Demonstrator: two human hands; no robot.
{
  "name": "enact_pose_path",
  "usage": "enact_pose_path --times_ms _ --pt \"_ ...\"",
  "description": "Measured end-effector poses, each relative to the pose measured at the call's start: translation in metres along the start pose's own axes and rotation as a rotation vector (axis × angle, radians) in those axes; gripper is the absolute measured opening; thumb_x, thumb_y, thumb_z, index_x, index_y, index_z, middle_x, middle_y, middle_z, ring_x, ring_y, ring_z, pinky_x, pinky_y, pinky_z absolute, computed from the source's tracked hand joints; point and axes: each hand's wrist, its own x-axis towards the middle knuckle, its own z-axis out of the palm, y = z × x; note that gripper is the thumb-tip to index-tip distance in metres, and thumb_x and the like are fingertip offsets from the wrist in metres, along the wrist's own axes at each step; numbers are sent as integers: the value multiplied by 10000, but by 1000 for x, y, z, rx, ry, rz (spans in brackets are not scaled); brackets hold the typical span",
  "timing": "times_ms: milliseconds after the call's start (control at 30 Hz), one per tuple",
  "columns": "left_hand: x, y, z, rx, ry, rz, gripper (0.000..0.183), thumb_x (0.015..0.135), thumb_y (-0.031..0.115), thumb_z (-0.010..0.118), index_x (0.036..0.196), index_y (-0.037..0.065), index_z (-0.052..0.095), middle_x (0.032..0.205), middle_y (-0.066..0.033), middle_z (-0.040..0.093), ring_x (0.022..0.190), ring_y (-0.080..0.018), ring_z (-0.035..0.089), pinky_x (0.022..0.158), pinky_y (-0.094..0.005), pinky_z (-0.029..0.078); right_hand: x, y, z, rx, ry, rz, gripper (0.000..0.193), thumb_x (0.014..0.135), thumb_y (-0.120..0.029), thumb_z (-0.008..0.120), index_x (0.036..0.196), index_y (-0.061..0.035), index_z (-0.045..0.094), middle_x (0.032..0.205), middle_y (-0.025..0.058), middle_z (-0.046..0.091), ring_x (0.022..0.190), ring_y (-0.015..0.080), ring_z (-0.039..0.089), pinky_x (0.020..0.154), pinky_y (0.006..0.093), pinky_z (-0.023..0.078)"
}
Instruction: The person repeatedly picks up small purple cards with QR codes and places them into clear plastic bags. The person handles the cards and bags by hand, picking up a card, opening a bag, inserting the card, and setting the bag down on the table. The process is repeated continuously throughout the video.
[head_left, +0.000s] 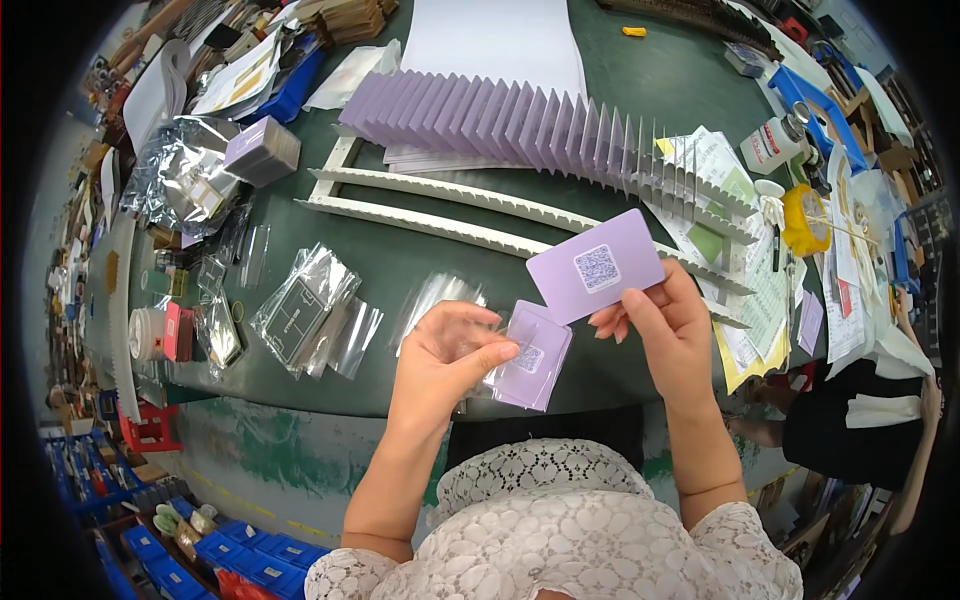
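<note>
A light purple card (630, 255) with a white square code panel is pinched between the thumb and fingers of my right hand (668, 325). Its lower left corner is close to a second purple card (537, 385) near the table's front edge. A clear plastic sleeve (498, 378) is in the closed fingers of my left hand (447, 352), over the left part of that second card. Whether the second card lies inside the sleeve or under it, I cannot tell. Behind my left hand is a pile of clear sleeves (432, 300).
A long row of purple cards (450, 115) stands in a notched white rack (430, 183). A stack of cards (262, 152) and packaged dark cards (300, 320) are to the left. Papers, a white bottle (772, 143) and yellow tape (806, 220) sit at right. Another person stands at far right.
</note>
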Motion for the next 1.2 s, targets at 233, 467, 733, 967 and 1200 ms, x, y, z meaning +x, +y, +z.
enact_pose_path --times_ms 233,467,733,967,1200 --pt "1 -3 0 -80 -66 -84 282 759 22 767 996 23 613 854 -104 696 784 -123 648 695 -237 489 2 -2 14 -18 -87 29 133 952 -37 501 1073 20 509 897 128 677 779 131 644 681 240 488" --pt "3 -2 -5 -71 -31 -64 278 755 26 766 987 28 613 864 -98 696 726 -93 607 628 -212 430 2 -2 6 -12 -35 -9 137 954 -39 501 1076 23 506 895 118 678 785 135 645 693 243 484" --pt "3 -1 3 -99 -20 -40 210 790 61 749 962 48 629 876 -84 704 723 -56 606 570 -163 396 1 -5 15 -44 -126 7 171 954 -42 500 1114 19 506 939 102 655 843 135 641 741 265 502" --pt "1 -1 3 -59 -57 -24 109 814 83 736 883 36 666 849 -67 696 731 -80 619 631 -199 462 1 -8 10 -112 -248 181 310 933 -35 527 1237 14 487 937 79 641 844 110 618 765 265 500" --pt "0 5 0 92 -68 -12 146 786 71 764 878 20 662 826 -56 682 767 -104 631 713 -251 495 -3 3 17 -490 -409 -89 388 894 -47 603 1280 -41 561 1051 90 623 824 109 569 734 252 480"
